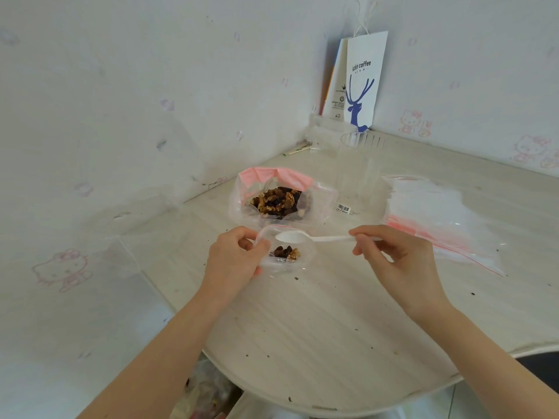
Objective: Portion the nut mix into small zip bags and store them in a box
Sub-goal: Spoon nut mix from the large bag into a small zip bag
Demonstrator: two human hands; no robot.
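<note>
The left hand (233, 258) gripped the limp, probably slippery zip bag (298, 263) by its rim; the right hand (390, 258) pinched a spoon (320, 238).

Two pale walls (121, 86) meet in a corner behind the table (317, 328). The wallpaper has pink cat pictures (62, 269) on it, some big and some small and faded. The table is light, like whitish wood, with a round front edge. Dark crumbs (296, 278) are dotted on top. A white paper bag (364, 86) stands in the corner, with a blue deer on it. The light is soft and even.
</note>
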